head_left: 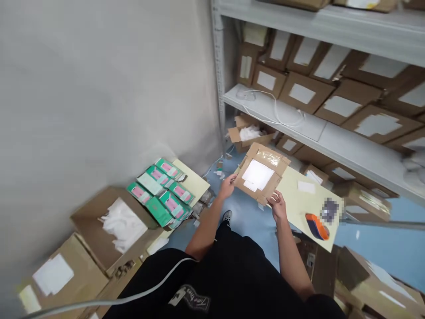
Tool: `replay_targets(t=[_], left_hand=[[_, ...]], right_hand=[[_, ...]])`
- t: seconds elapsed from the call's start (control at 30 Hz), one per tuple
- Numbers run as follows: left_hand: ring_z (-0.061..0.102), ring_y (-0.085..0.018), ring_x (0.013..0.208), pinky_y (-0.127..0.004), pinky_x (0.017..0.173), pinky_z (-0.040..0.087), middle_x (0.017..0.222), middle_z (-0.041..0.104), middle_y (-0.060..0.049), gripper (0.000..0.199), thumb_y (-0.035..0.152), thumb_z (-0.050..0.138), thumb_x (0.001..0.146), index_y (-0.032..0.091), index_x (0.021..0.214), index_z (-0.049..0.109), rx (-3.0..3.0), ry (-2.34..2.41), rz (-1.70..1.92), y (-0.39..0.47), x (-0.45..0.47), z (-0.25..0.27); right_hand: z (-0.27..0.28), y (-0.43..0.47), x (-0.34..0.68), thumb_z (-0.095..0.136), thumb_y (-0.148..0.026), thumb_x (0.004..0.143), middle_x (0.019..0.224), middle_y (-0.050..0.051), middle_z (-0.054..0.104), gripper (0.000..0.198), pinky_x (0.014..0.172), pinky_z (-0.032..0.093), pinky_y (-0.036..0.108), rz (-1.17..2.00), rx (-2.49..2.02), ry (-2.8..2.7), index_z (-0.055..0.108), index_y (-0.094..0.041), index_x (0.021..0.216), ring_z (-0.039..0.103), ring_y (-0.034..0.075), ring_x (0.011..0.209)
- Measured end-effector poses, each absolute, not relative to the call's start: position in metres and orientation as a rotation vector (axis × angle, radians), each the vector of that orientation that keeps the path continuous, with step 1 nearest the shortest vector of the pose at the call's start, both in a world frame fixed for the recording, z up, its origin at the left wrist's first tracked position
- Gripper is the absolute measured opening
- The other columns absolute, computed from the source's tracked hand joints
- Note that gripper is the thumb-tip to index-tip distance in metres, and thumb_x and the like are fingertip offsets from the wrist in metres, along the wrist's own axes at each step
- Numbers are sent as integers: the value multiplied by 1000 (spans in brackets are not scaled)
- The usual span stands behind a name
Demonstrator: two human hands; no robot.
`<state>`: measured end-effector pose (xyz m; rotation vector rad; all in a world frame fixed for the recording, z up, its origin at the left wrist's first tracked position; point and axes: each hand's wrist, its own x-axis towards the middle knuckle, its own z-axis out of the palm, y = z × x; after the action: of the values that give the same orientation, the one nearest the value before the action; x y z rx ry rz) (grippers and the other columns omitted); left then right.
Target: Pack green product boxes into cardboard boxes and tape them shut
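Cardboard box (274,177) held in both hands, label (257,174) facing up.
Left hand (227,186) grips its left corner; right hand (277,206) grips its right edge, close to the near corner. Box is raised at the worktop's (288,192) left end. Orange-and-navy item (311,225) rests by the worktop's near right corner.

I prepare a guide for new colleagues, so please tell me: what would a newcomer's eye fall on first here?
Probably the white-labelled cardboard box near the picture's centre, held between the left hand and right hand. Next, the bright green boxes grouped to the left would likely stand out, then the orange-and-blue object on the pale table at the right.
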<state>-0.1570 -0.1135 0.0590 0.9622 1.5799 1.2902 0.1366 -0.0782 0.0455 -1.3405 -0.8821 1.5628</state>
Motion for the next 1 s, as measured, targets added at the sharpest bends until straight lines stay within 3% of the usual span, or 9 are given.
replay_targets(t=[0.27,0.47,0.73,1.0], left_hand=[[67,-27,119,-44,107,52,133,71,-14,51,11,62,85,18,135,68,903,1669,1404,-162,-170,62],[67,-25,118,-42,105,54,126,73,-13,55,4,59,75,18,127,70,843,1818,1435,-178,-149,60],[69,-18,84,-31,79,57,101,76,-6,57,7,59,67,18,123,70,957,1681,1286,-135,-107,68],[69,-18,82,-30,78,57,92,73,-5,55,7,58,63,17,115,73,1043,1663,1147,-78,-60,66]], right_hand=[[58,-49,118,91,-29,56,95,-2,68,63,72,54,29,1724,-1218,-1088,66,-28,113,65,15,81],[62,-63,131,89,-31,56,94,0,70,60,68,52,30,1763,-1158,-1116,65,-27,111,64,17,77],[75,-76,194,85,-30,58,94,0,70,58,69,50,30,1647,-1171,-974,67,-27,113,64,17,76],[62,-69,246,83,-34,59,98,3,70,58,73,51,34,1449,-1324,-856,72,-26,115,64,20,81]])
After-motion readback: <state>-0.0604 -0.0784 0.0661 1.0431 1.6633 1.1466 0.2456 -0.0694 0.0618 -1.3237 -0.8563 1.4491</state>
